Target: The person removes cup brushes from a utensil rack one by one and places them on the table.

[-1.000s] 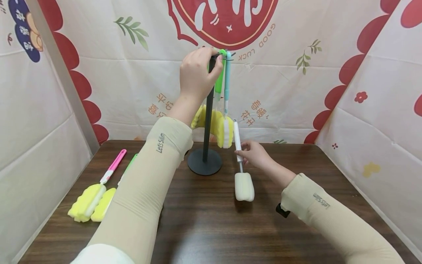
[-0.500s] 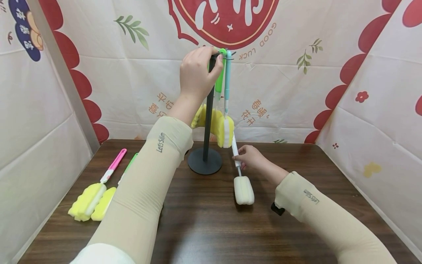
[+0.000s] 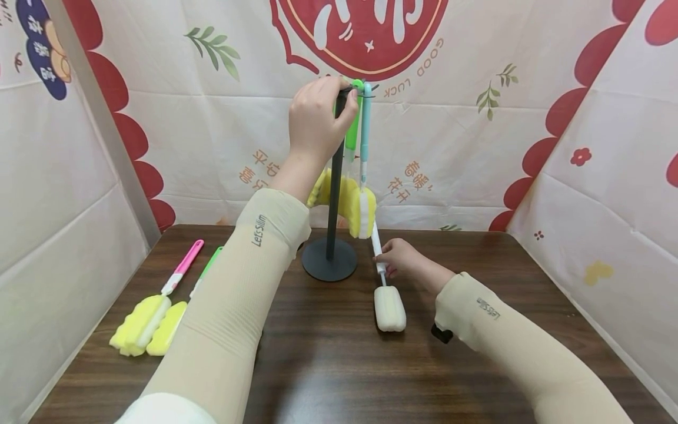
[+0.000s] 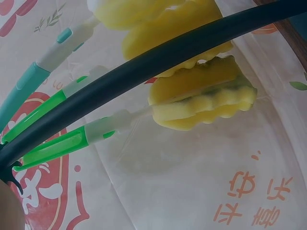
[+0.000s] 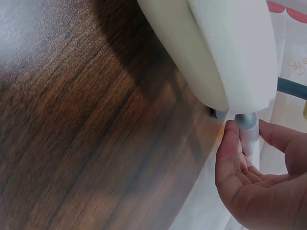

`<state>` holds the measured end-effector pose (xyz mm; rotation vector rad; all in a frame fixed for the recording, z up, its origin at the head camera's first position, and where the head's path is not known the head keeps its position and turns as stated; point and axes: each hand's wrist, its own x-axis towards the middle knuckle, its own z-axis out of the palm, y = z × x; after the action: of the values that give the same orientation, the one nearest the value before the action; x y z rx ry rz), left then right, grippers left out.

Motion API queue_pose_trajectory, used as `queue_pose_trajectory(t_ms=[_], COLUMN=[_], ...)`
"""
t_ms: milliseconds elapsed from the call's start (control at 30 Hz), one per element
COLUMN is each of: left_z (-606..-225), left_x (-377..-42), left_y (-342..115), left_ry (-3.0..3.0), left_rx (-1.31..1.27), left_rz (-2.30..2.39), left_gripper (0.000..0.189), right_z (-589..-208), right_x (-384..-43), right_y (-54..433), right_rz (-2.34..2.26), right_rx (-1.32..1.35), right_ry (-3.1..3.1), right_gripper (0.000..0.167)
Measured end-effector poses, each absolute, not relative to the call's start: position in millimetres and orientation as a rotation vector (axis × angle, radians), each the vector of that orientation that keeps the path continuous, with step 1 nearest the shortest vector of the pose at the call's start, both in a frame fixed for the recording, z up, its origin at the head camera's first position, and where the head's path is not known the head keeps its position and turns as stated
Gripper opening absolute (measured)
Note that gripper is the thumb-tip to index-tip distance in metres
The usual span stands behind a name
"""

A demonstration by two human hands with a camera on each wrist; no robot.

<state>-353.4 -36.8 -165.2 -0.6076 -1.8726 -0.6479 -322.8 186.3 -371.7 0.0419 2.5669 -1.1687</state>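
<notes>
My left hand (image 3: 318, 121) grips the top of a black rack stand (image 3: 333, 194), its thumb near the hooks. From the hooks hang sponge brushes with yellow heads: one with a teal handle (image 3: 365, 126) and two with green handles, the nearer green handle (image 4: 57, 147) showing fully in the left wrist view. My right hand (image 3: 405, 259) pinches the white handle of a cream sponge brush (image 3: 389, 309), held head down to the right of the stand. The upper end of that handle passes behind a hanging yellow sponge head (image 3: 362, 213) in the head view.
Two more yellow sponge brushes lie at the table's left, one with a pink handle (image 3: 183, 266) and one with a green handle (image 3: 206, 270), partly covered by my left sleeve. A printed cloth (image 3: 450, 135) hangs behind the brown wooden table (image 3: 339, 377).
My right hand has come slightly down and left with the cream sponge brush, whose handle top has slipped behind the hanging yellow sponge. My left hand stays at the stand's top.
</notes>
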Motion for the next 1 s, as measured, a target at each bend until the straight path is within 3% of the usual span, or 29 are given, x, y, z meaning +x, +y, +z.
queue_pose_trajectory(t_ms=[1000], left_z=[-166], left_x=[-354], left_y=[-37], left_ry=[-1.861], left_rx=[-0.607], left_rz=[-0.644], left_gripper=[0.035], right_z=[-393], right_x=[-334], right_y=[184], right_rz=[-1.193], right_rx=[0.173], right_ry=[2.395], right_gripper=[0.016])
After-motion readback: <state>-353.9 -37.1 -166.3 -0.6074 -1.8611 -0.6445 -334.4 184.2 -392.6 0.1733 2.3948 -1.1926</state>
